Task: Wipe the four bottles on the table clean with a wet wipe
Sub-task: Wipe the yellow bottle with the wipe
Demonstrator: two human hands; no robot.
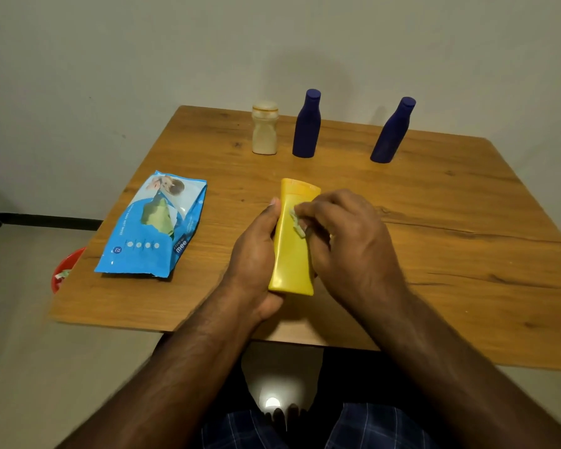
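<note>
A yellow bottle (292,254) lies lengthwise over the near part of the wooden table (467,254), cap end away from me. My left hand (256,257) grips its left side and base. My right hand (350,234) presses a crumpled pale wet wipe (298,224) against the bottle's upper face. At the back stand a cream bottle (265,128) and two dark blue bottles (307,124) (392,131), all upright and apart from my hands.
A blue pack of wet wipes (153,225) lies flat on the table's left side, its flap open. A red bin (66,270) with scraps sits on the floor beside the table's left edge. Walls stand behind and to the left.
</note>
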